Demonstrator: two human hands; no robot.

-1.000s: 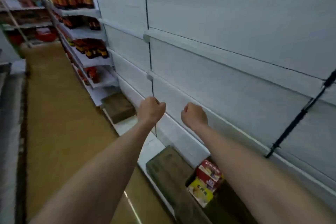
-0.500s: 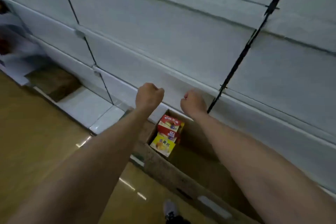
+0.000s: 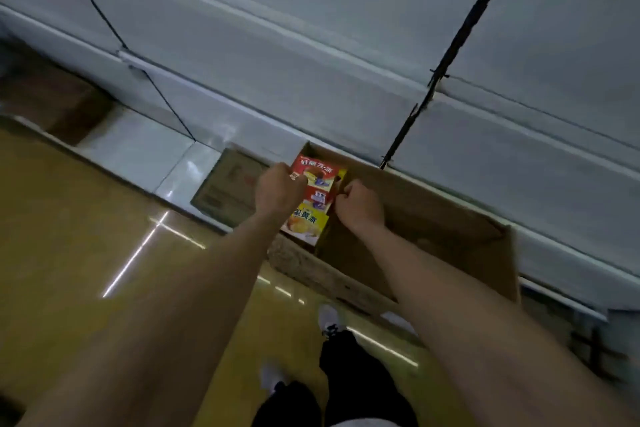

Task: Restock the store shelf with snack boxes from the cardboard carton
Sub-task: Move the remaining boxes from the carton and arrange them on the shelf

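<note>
Both grips fisted, empty — left hand point(image 3: 277, 189), right hand point(image 3: 358, 206) over carton point(image 3: 433, 218) — snack boxes point(image 3: 313, 198) inside.

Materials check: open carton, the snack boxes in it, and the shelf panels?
Carton: plain brown cardboard, matte, worn front edge. Snack boxes: likely coated paperboard, bright red and yellow print with slight sheen. Shelf panels: probably painted sheet metal, smooth pale grey-white; the look leaves it open.

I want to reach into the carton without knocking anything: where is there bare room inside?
The carton is bare to the right of the right hand, up to its right wall. The left end is crowded: the snack boxes sit packed there, between both hands, the left hand alongside.
</note>
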